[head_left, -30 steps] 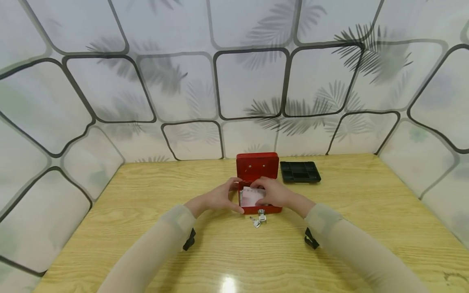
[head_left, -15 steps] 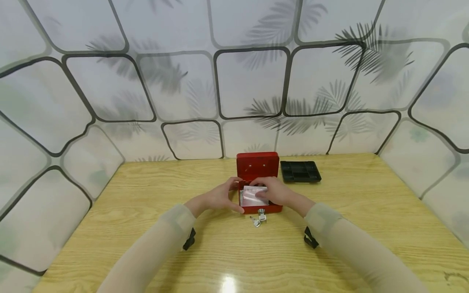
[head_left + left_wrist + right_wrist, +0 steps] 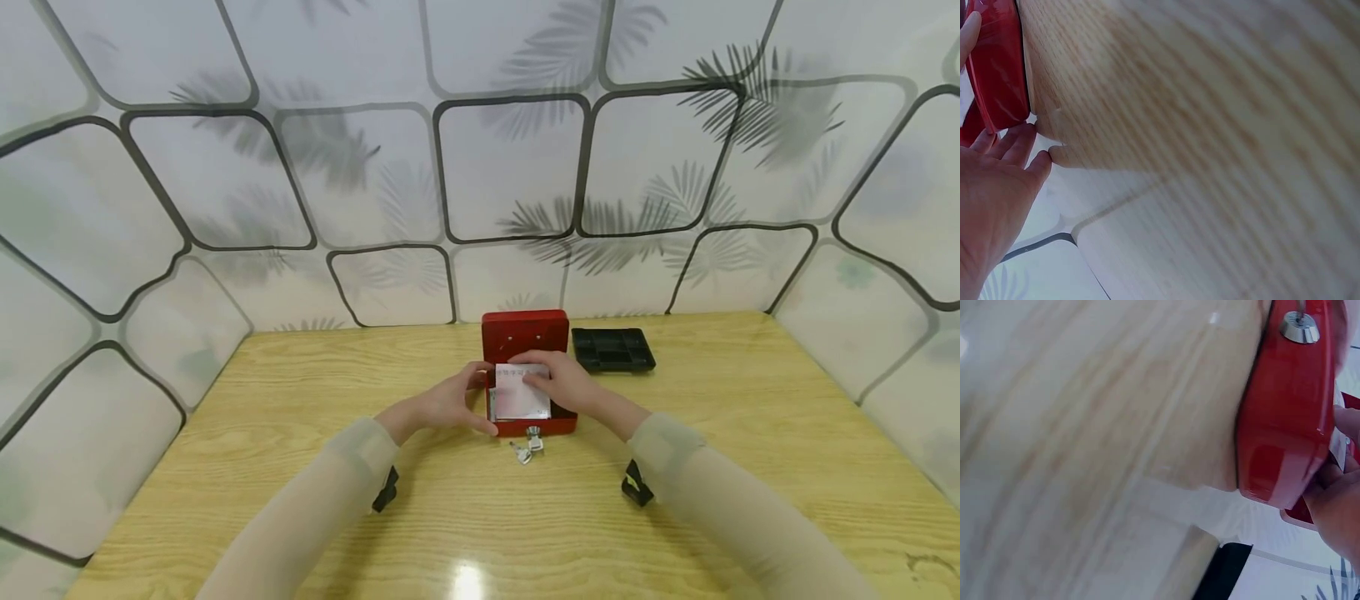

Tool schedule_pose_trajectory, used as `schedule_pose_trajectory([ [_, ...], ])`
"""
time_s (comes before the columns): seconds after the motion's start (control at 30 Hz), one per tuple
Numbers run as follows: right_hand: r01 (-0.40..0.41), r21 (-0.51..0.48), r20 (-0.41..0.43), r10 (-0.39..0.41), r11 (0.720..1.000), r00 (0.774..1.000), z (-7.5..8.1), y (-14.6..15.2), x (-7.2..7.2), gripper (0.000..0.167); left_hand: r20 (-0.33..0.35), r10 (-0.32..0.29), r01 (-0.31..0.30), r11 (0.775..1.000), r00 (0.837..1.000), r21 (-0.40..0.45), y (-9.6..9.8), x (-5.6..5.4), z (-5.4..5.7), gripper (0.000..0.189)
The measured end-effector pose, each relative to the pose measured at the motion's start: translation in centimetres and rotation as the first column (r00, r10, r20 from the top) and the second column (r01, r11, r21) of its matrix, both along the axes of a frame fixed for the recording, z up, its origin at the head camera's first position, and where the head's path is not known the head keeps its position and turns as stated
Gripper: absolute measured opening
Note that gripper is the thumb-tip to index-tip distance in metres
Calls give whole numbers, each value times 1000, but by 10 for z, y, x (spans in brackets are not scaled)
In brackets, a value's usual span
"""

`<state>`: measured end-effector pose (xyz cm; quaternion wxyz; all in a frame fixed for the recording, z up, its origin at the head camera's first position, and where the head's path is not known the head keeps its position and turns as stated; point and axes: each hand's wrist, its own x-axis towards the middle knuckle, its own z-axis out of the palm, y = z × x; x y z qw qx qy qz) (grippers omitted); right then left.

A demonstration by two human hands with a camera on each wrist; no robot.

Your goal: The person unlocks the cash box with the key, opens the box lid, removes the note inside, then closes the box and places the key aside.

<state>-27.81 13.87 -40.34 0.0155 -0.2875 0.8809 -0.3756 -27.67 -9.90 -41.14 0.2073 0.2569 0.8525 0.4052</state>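
Observation:
A red metal cash box (image 3: 555, 427) stands on the table with its lid (image 3: 525, 331) raised. My left hand (image 3: 452, 403) holds the box at its left side, thumb at the front corner and fingers towards the back. In the left wrist view, its fingertips touch the red wall (image 3: 1000, 69). A pinkish-white sheaf of what look like banknotes (image 3: 517, 400) lies over the box opening, tilted up at the back. My right hand (image 3: 568, 385) pinches it near its upper right, thumb on top. The fingers beneath are mostly hidden. Keys (image 3: 522, 454) hang at the front lock (image 3: 1300, 328).
A black compartment tray (image 3: 613, 351) lies on the wooden table (image 3: 480, 517) behind the right hand, to the right of the lid. A patterned wall (image 3: 517, 183) rises behind the table. Black straps (image 3: 637, 485) show under the forearms.
My right hand has shifted its grip and lifted the back edge of the notes, which now reach up towards the lid. The left hand stays at the box.

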Motion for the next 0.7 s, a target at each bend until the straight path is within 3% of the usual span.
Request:
schedule_pose_trajectory([
  [0.37,65,-49,-69,-68,997,995,17,13,3,33,-4,10,-10,1000,1000,-12,0,0,2,92],
  [0.7,89,-29,-129,-92,996,987,32,44,19,33,-5,8,-8,1000,1000,-18,1,0,1,92],
])
